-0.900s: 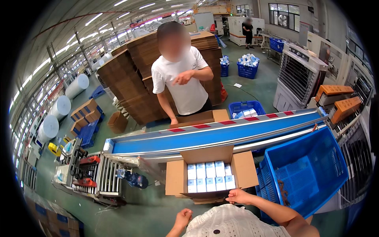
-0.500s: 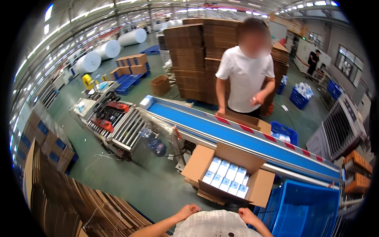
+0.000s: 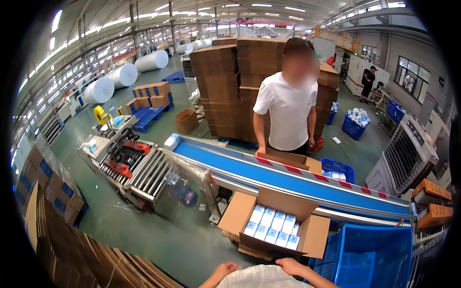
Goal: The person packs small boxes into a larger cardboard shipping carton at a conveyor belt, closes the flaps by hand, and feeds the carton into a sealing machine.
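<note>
My left hand (image 3: 226, 269) is at the left side of my white patterned garment (image 3: 261, 277), its fingers curled in. My right hand (image 3: 290, 265) is at the garment's other side, fingers bent and pressed together. What either hand pinches, if anything, is hidden. Just ahead of my hands stands an open cardboard box (image 3: 313, 235) with its flaps spread. Inside it are rows of small white and blue cartons (image 3: 272, 226), with neither hand touching them.
A blue conveyor belt (image 3: 230, 162) runs beyond the box. Across it a co-worker in a white shirt (image 3: 288, 108) stands at another cardboard box (image 3: 288, 157). A large blue crate (image 3: 379, 235) is at right, flattened cardboard (image 3: 103, 254) at lower left, a roller machine (image 3: 149, 175) at left.
The view has tilted up slightly. The co-worker's raised hand has dropped to their side. My hands stay at the garment, now lower in the picture.
</note>
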A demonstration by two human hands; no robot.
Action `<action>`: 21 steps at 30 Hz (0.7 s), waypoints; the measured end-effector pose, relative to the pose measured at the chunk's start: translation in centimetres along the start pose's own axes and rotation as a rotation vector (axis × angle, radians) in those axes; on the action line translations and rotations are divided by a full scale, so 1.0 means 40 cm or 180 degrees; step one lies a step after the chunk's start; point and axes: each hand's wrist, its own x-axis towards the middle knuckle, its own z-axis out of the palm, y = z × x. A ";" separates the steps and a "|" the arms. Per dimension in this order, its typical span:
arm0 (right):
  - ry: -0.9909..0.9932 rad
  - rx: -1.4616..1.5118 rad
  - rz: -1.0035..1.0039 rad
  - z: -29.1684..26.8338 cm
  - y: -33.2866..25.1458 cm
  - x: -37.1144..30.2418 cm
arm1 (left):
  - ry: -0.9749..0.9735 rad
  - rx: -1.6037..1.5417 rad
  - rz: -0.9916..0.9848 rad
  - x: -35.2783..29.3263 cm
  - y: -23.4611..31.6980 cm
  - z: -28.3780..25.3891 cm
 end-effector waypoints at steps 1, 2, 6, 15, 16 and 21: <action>0.0079 -0.0062 -0.0150 0.006 0.003 0.011 | 0.0028 -0.0082 -0.0001 -0.006 0.015 -0.004; 0.0163 -0.0135 -0.0307 0.010 0.003 0.024 | 0.0064 -0.0164 0.0007 -0.002 0.017 -0.006; 0.0107 0.0393 -0.0179 0.000 -0.068 0.014 | 0.0143 -0.0115 0.0042 0.005 -0.030 0.000; 0.0715 0.1020 -0.0440 -0.105 -0.178 0.099 | -0.0215 -0.0357 0.0679 -0.065 0.209 -0.164; 0.0653 0.1047 -0.0386 -0.109 -0.181 0.106 | -0.0457 -0.0700 0.0818 -0.082 0.248 -0.168; 0.0264 0.1064 -0.0396 0.029 -0.154 0.140 | -0.1776 -0.1188 0.1788 0.005 0.181 -0.139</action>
